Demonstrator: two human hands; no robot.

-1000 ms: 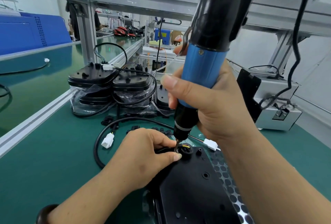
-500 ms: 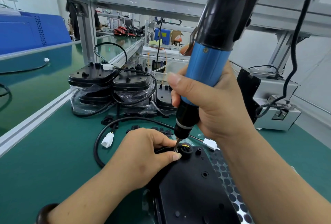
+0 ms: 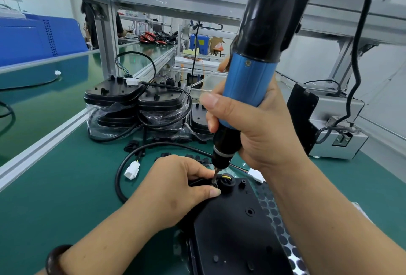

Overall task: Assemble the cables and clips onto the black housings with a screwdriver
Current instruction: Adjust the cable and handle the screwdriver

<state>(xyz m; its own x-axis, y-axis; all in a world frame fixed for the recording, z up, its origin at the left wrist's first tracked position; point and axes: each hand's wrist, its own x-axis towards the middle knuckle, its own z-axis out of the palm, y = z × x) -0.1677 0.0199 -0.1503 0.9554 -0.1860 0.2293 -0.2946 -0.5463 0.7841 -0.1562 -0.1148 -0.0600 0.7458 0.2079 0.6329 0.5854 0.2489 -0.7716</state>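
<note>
Right hand [image 3: 259, 125] grips screwdriver [image 3: 252, 81]; left hand [image 3: 175, 189] pinches cable [image 3: 120, 169] on housing [image 3: 232, 230]; clear bags [image 3: 103, 126] hold stacked housings [image 3: 109, 94].

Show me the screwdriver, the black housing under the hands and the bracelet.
screwdriver [image 3: 246, 85], head view, on its blue grip.
black housing [image 3: 230, 230], head view, on its flat top.
bracelet [image 3: 55, 259], head view, on the dark band.

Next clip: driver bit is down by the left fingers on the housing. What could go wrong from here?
The bit stands between thumb and forefinger of the left hand, which pinch the black cable; a slip could strike a fingertip. Yellow wires lie right beside the bit and might get nicked. The screwdriver in the right hand leans, so it may drive crooked into the black housing.
</note>
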